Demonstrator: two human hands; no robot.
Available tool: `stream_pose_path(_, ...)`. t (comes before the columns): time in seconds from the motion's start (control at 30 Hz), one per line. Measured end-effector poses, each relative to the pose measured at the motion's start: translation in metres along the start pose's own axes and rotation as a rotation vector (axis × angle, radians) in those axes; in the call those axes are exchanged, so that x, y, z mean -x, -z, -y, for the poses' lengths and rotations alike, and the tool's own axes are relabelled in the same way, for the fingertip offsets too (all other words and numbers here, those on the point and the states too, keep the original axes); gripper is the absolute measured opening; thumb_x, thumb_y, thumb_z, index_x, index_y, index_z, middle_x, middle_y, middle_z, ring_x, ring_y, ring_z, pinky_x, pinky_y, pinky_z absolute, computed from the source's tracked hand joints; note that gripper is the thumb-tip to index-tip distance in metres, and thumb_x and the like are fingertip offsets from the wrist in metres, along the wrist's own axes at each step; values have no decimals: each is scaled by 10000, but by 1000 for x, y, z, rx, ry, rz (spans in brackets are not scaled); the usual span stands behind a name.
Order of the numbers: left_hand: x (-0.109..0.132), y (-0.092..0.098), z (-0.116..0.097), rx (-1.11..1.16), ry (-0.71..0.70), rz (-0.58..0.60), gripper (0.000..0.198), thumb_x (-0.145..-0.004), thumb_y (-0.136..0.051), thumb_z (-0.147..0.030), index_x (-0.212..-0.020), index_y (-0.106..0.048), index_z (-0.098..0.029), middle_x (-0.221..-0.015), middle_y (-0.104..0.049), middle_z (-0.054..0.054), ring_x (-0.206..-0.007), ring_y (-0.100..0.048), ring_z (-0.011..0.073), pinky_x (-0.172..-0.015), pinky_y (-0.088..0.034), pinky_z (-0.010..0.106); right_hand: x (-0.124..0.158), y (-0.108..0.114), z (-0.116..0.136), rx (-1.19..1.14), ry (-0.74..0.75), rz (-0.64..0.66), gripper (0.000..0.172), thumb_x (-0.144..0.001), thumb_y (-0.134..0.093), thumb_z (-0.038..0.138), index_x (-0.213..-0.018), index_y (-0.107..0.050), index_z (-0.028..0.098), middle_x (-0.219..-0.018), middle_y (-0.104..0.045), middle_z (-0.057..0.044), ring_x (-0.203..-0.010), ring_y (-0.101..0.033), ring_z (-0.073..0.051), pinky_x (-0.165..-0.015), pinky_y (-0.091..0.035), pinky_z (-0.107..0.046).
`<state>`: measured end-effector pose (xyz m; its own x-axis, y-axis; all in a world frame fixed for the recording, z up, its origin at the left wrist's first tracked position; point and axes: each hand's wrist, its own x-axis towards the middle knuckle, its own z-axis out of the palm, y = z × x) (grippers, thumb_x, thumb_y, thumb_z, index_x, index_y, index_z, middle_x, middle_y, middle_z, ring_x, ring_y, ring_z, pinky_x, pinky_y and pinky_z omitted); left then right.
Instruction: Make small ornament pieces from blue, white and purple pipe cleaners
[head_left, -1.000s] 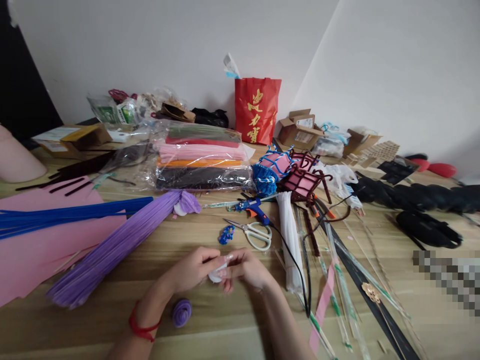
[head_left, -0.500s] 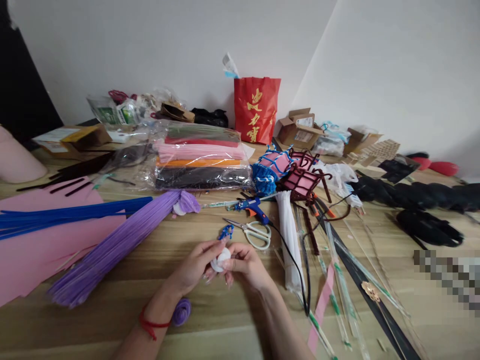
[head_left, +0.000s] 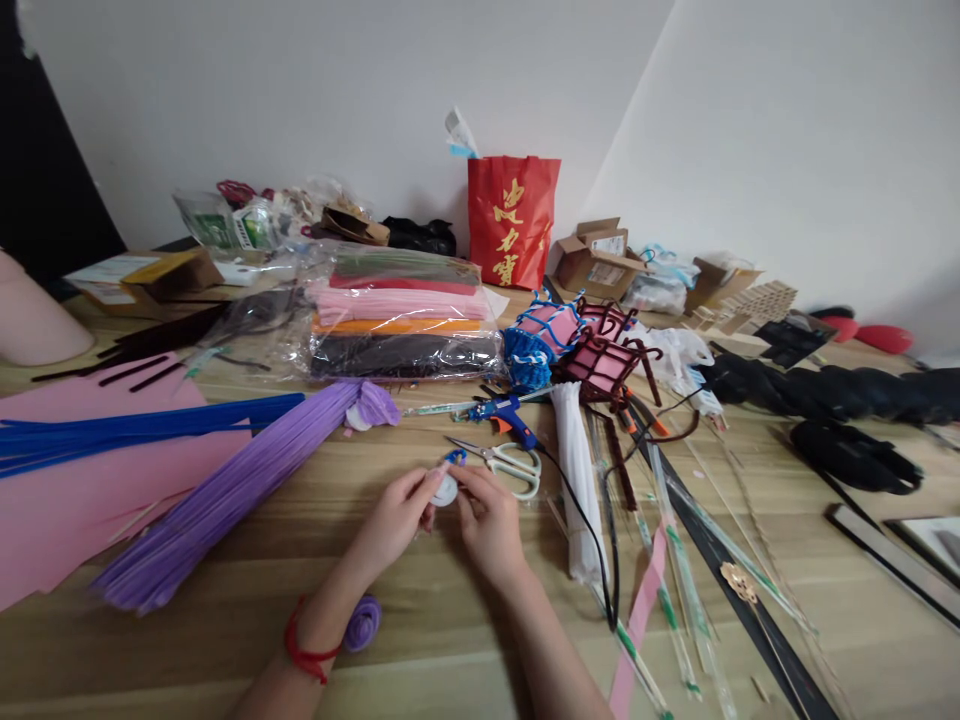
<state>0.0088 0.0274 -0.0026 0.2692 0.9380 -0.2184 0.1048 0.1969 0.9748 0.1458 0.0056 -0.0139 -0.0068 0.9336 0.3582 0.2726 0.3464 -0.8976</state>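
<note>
A small white coil of pipe cleaner (head_left: 445, 490) is pinched between the fingertips of my left hand (head_left: 401, 515). My right hand (head_left: 489, 520) grips the coil's other side, its fingers bent around the edge. Just beyond my fingertips lies a small blue twisted piece (head_left: 455, 457), partly covered by them. Scissors with pale green handles (head_left: 516, 468) rest beyond my right hand, near a blue glue gun (head_left: 504, 410). By my left wrist sits a purple coil (head_left: 364, 622) on the wooden table (head_left: 420, 640).
A purple pipe cleaner bundle (head_left: 225, 500) and blue stems (head_left: 150, 428) lie at left over pink sheets (head_left: 52, 520). To the right are a white bundle (head_left: 576, 490), a black cord (head_left: 592, 520) and thin sticks. Plastic-wrapped stems (head_left: 405, 310) and a red bag (head_left: 514, 220) stand behind.
Both hands have moved slightly away from me with the white coil. The coil has turned so that its flat spiral face shows more, and my right fingers now reach over its top edge.
</note>
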Motion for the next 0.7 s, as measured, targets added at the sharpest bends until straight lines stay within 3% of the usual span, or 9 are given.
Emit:
stream_pose_path(0.13, -1, 3, 2, -139, -97, -90, 378, -828, -418, -517, -794, -561, -169, -513, -469, -52, -476, -440, 121, -463, -341, 227, 0, 1, 2, -268, -171, 37, 416, -820, -520, 251, -1234, -513, 206, -1103, -585, -100, -969, -563, -207, -802, -481, -320)
stream_pose_path(0.27, 2, 0, -2, -337, -188, -136, 344, -857, -395, -450, -740, -567, -176, -560, -538, -13, -532, -498, 150, -517, -369, 244, 1, -3, 4, -256, -326, -27, 277, -871, -454, 404, -911, -596, 170, -780, -593, -44, -697, -545, -163, -588, -440, -251)
stream_pose_path(0.37, 7, -6, -5, -443, -252, -138, 332, -869, -381, -402, -703, -565, -181, -621, -612, 24, -576, -554, 167, -546, -383, 247, 3, -12, 5, -143, -335, -35, 367, -887, -396, 468, -710, -537, 178, -596, -502, 6, -566, -459, -134, -529, -359, -237)
stream_pose_path(0.53, 12, -10, -6, -606, -327, -154, 352, -897, -337, -363, -832, -633, -184, -777, -706, 81, -698, -637, 192, -599, -401, 243, 6, -22, 5, -6, -260, -67, 371, -898, -351, 447, -688, -492, 176, -592, -479, 19, -551, -431, -126, -525, -321, -229)
stream_pose_path(0.7, 13, -12, -4, -834, -266, -215, 439, -915, -300, -366, -752, -660, -176, -667, -710, 102, -571, -633, 197, -516, -331, 259, 7, -20, 3, 163, -187, -95, 360, -899, -358, 383, -619, -455, 179, -518, -446, 37, -473, -386, -102, -476, -266, -210)
